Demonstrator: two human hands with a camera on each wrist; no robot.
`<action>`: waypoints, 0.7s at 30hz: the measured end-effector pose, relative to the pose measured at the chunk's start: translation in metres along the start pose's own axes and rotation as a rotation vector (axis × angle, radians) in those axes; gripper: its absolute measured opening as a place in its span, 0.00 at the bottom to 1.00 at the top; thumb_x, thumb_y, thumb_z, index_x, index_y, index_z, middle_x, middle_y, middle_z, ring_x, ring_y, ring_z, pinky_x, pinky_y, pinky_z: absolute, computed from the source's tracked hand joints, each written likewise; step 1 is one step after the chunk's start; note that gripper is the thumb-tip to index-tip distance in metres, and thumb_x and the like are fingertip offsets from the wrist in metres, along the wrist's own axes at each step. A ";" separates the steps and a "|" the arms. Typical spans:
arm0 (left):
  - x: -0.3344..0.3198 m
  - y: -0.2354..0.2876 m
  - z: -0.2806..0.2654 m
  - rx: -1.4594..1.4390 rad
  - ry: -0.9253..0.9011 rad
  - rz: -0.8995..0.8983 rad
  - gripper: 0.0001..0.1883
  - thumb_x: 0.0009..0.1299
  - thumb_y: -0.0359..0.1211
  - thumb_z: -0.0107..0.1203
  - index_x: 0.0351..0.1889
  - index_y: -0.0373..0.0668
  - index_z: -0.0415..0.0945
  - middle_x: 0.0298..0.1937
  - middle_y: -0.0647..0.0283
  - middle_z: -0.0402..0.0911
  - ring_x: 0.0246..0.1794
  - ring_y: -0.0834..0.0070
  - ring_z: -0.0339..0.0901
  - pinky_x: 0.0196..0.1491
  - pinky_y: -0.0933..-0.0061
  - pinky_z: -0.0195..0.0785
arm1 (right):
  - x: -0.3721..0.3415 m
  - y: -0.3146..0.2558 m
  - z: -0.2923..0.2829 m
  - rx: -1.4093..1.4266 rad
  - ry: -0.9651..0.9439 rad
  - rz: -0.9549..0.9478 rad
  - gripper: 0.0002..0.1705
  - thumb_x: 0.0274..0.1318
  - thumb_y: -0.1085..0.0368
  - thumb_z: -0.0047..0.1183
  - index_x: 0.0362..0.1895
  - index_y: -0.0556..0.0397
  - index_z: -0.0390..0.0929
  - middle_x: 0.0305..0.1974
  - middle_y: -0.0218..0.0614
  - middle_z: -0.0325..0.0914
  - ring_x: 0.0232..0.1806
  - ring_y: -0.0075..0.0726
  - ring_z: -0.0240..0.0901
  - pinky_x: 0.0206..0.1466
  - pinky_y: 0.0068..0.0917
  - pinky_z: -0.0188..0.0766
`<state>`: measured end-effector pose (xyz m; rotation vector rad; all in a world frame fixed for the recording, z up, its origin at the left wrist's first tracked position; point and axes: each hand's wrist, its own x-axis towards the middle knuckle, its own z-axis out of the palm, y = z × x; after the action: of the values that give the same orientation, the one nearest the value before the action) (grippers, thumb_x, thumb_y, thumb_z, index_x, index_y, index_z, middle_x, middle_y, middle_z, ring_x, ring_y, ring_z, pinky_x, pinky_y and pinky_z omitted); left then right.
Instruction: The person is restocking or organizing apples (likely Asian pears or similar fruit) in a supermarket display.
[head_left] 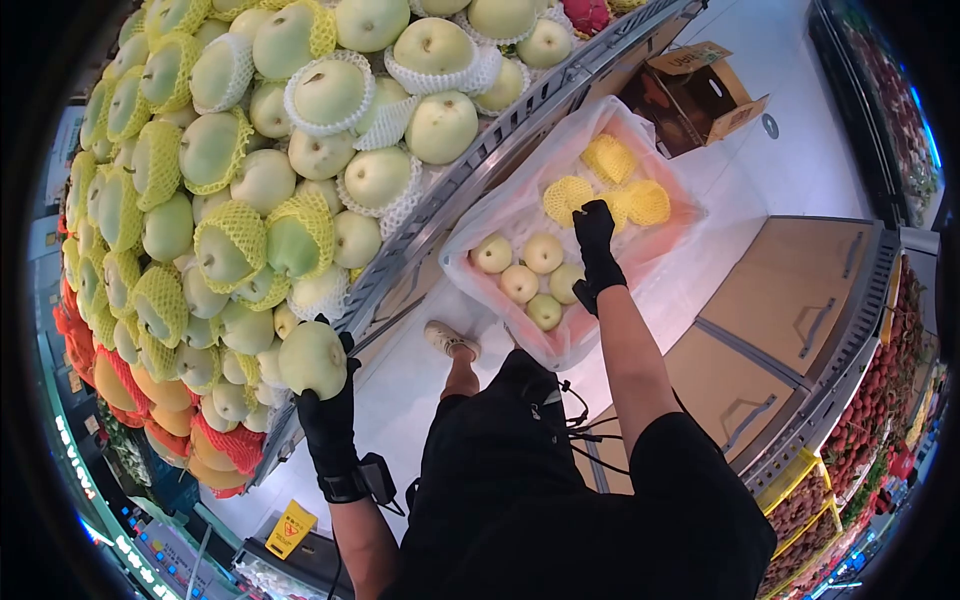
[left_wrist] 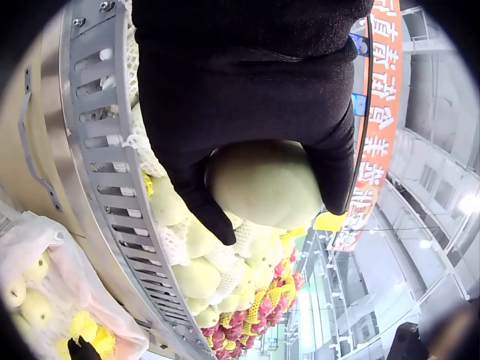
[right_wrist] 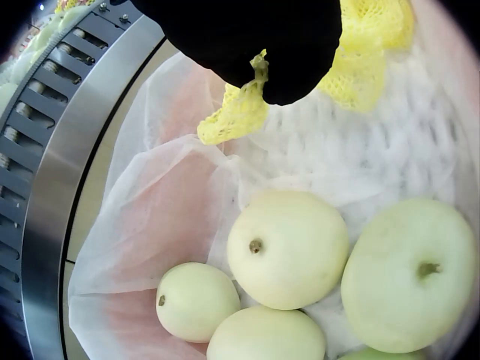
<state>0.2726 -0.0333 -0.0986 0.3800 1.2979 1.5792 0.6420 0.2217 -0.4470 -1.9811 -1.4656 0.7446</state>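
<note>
My gloved left hand [head_left: 328, 425] grips a pale green melon [head_left: 313, 360] at the edge of the heaped display. In the left wrist view the thumb and fingers curl round the sides of that melon. My gloved right hand [head_left: 597, 240] is over the plastic-lined crate [head_left: 470, 285]. Its fingertips pinch a yellow foam net [right_wrist: 234, 118], part of which sticks out between them in the right wrist view. More yellow foam nets [head_left: 648, 203] lie at the crate's far end. Several bare melons [right_wrist: 289, 247] sit at its near end.
The sloping display of melons [head_left: 325, 92], many in white or yellow nets, has a slotted grey rail [head_left: 520, 110] along its edge. An open cardboard box [head_left: 690, 100] stands beyond the crate. Wooden cabinets [head_left: 790, 290] line the right side. A yellow floor sign [head_left: 291, 528] is at lower left.
</note>
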 end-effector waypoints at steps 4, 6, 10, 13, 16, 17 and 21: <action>-0.002 0.006 0.009 -0.017 -0.053 0.038 0.51 0.59 0.50 0.66 0.73 0.39 0.50 0.74 0.52 0.57 0.69 0.53 0.64 0.64 0.58 0.66 | -0.007 -0.032 -0.027 0.176 0.015 0.035 0.17 0.45 0.75 0.56 0.44 0.54 0.76 0.35 0.40 0.80 0.41 0.40 0.78 0.47 0.32 0.73; -0.001 0.010 0.010 -0.023 -0.094 0.068 0.50 0.59 0.49 0.67 0.73 0.38 0.51 0.73 0.50 0.58 0.68 0.52 0.65 0.65 0.57 0.64 | -0.009 -0.041 -0.039 0.279 0.003 0.020 0.19 0.46 0.78 0.52 0.46 0.55 0.76 0.36 0.40 0.80 0.43 0.38 0.78 0.48 0.30 0.72; -0.001 0.019 0.010 -0.046 -0.156 0.105 0.48 0.61 0.46 0.67 0.73 0.38 0.51 0.72 0.48 0.60 0.68 0.52 0.65 0.67 0.57 0.63 | -0.014 -0.059 -0.063 0.333 0.012 -0.206 0.25 0.46 0.81 0.43 0.50 0.54 0.77 0.42 0.42 0.82 0.45 0.41 0.78 0.52 0.30 0.71; -0.006 0.029 0.009 -0.055 -0.181 0.141 0.46 0.62 0.43 0.66 0.72 0.36 0.52 0.71 0.48 0.61 0.67 0.55 0.67 0.67 0.58 0.62 | -0.026 -0.096 -0.087 0.299 0.006 -0.304 0.26 0.47 0.81 0.41 0.52 0.54 0.77 0.45 0.43 0.82 0.48 0.43 0.78 0.54 0.31 0.70; -0.006 0.039 0.001 -0.002 -0.225 0.187 0.46 0.62 0.44 0.67 0.72 0.35 0.52 0.71 0.48 0.62 0.67 0.56 0.66 0.70 0.58 0.59 | -0.041 -0.138 -0.100 0.333 0.032 -0.331 0.25 0.49 0.80 0.43 0.53 0.56 0.76 0.48 0.43 0.81 0.51 0.43 0.77 0.56 0.31 0.70; -0.006 0.043 -0.003 0.023 -0.240 0.202 0.47 0.61 0.45 0.67 0.72 0.34 0.52 0.71 0.48 0.62 0.68 0.56 0.65 0.71 0.58 0.58 | -0.047 -0.154 -0.102 0.356 0.045 -0.336 0.24 0.49 0.79 0.44 0.54 0.57 0.76 0.48 0.44 0.81 0.51 0.42 0.77 0.57 0.31 0.70; -0.013 0.057 -0.016 -0.003 -0.294 0.225 0.46 0.62 0.42 0.67 0.72 0.35 0.53 0.70 0.48 0.64 0.67 0.56 0.66 0.70 0.58 0.59 | -0.079 -0.235 -0.113 0.420 0.024 -0.388 0.20 0.54 0.72 0.56 0.53 0.58 0.75 0.45 0.39 0.80 0.48 0.34 0.76 0.55 0.29 0.70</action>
<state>0.2382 -0.0476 -0.0508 0.7480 1.0537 1.6375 0.5500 0.1908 -0.1918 -1.3396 -1.4752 0.7736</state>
